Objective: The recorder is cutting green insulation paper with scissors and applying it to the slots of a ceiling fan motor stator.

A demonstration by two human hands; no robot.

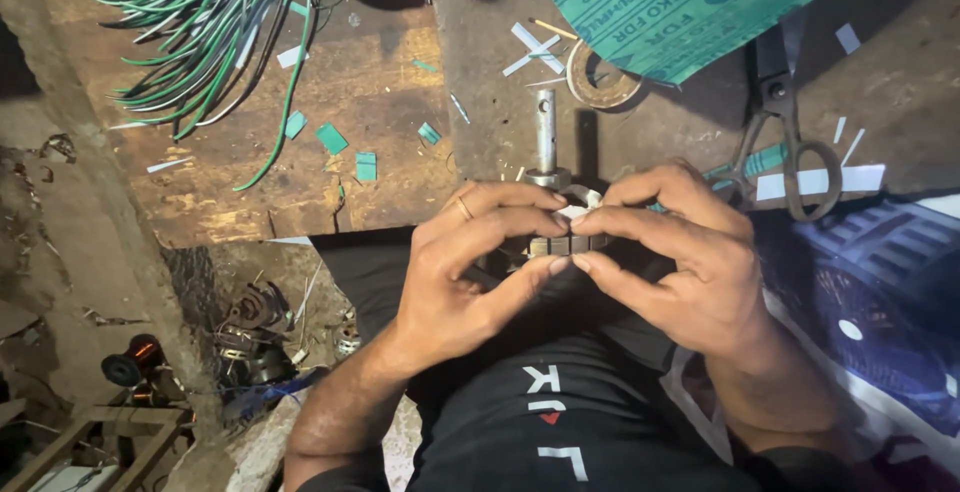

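Observation:
Both my hands hold a small metal motor rotor [566, 242] over my lap, at the near edge of a worn wooden bench [380, 142]. Its steel shaft [545, 132] points away from me. My left hand [470, 272] pinches the rotor's laminated core from the left, with a ring on one finger. My right hand [680, 252] pinches it from the right, fingertips meeting the left ones. A small white paper strip [580, 209] sits between the fingertips on top of the core. Most of the rotor is hidden by my fingers.
On the bench lie scissors [790, 142], a green insulation sheet [670, 2], a tape roll [600, 80], green-and-white wire sleeves [210, 32], white strips [820, 182] and green paper scraps [331, 138]. Old motor parts [250, 327] and a copper wire spool [132, 362] lie on the floor at left.

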